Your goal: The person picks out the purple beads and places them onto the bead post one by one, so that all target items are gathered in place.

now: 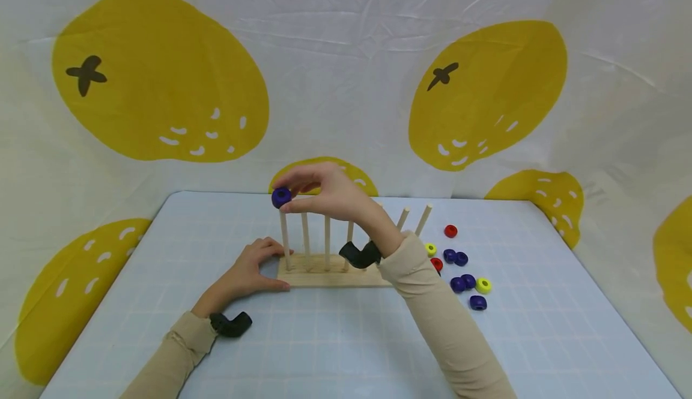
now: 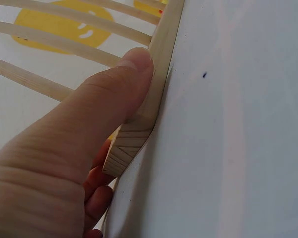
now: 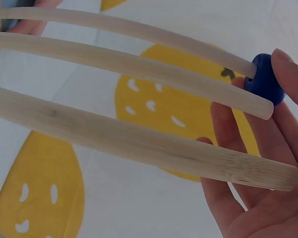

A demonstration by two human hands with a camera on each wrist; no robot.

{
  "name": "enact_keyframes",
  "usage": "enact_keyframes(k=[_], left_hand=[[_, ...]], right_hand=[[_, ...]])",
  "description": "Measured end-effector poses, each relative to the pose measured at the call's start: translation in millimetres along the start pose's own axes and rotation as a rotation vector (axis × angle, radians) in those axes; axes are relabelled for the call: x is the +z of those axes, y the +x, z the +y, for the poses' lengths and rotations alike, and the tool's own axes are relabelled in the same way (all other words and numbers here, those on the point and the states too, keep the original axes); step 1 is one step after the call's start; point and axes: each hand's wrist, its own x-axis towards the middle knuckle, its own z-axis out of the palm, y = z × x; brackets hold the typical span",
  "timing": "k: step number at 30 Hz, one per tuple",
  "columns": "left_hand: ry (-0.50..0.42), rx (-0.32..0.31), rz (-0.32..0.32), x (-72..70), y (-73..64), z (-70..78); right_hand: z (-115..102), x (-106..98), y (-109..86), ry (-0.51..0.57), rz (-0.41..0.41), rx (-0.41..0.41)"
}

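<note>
Yellow fruit shapes decorate the white cloth behind a pale blue bench. From the head view, a wooden rack with upright pegs stands on the bench. The left hand grips the left end of its base, thumb at the front and fingers behind. The right hand pinches a blue bead at the top of the leftmost peg. Loose red beads, yellow beads and other blue beads lie right of the rack, part of which the right arm hides.

Seen from the left wrist, the thumb presses on the base near the pegs, while the other fingers bend around behind its end.

Seen from the right wrist, the held bead meets the far peg's tip; whether the tip has entered the hole, I cannot tell. Two other pegs cross nearer the camera, in front of the right hand's fingers.
</note>
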Motion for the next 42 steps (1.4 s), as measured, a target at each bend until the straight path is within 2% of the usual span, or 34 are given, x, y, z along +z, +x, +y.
enact_keyframes(k=[8,17,27,33,36,42], left_hand=[[-0.006,-0.021,-0.01,-2.5,-1.6,1.5],[-0.013,-0.033,-0.019,-2.0,-1.8,0.6],[0.002,-0.001,-0.001,-1.9,-1.4,0.5],[0.003,-0.014,-0.007,-2.3,-1.9,0.9],[-0.006,-0.023,-0.013,-2.2,-1.8,1.2],[-0.019,-0.023,-0.014,0.9,-0.1,-1.2]], right_hand=[[-2.5,1.9,0.6,-0.156,-0.058,0.06],[-3.8,2.4,0.4,-0.204,-0.083,0.074],[-0.8,2.6,0.3,-0.152,-0.072,0.027],[-0.6,2.5,-0.3,-0.131,-0.055,0.019],[1.3,2.4,-0.3,-0.07,-0.016,-0.011],[0.9,-1.7,-2.9,0.073,0.109,-0.072]])
